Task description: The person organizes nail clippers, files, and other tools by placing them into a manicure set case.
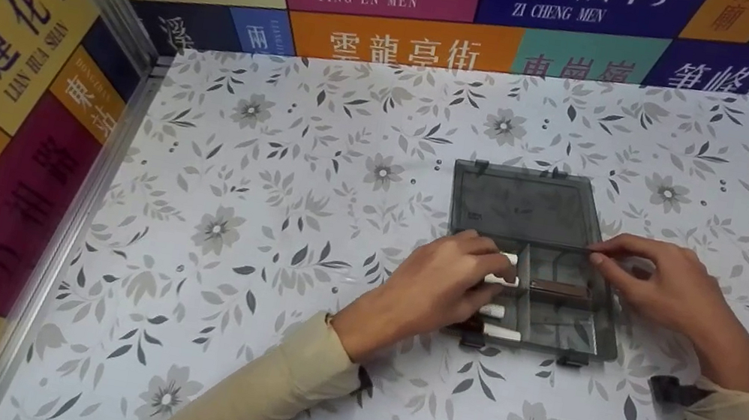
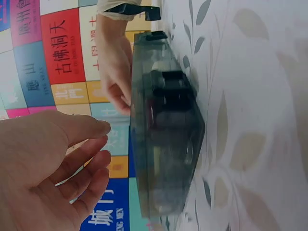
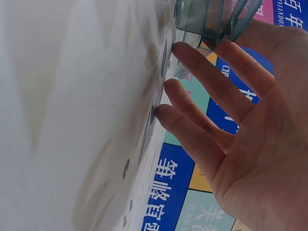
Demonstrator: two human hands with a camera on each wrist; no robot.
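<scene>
A smoky clear plastic case (image 1: 527, 209) lies on the table with its lid laid back. Its left compartment contains several small white cylinders (image 1: 502, 332), one with a dark part beside it. In a right compartment sits a brown bar (image 1: 559, 289). My left hand (image 1: 438, 281) is over the left compartment, fingers loosely bent and partly covering the cylinders; in the left wrist view nothing shows between its thumb and fingers. With thumb and index finger, my right hand (image 1: 674, 283) pinches the case's right edge near the hinge; its other fingers (image 3: 192, 130) spread out by the tabletop.
A white cloth with grey flowers and leaves covers the table (image 1: 323, 156). Coloured panels with large characters (image 1: 403, 40) rise behind it and along the left side. Two dark latches (image 1: 570, 361) stick out at the case's front edge.
</scene>
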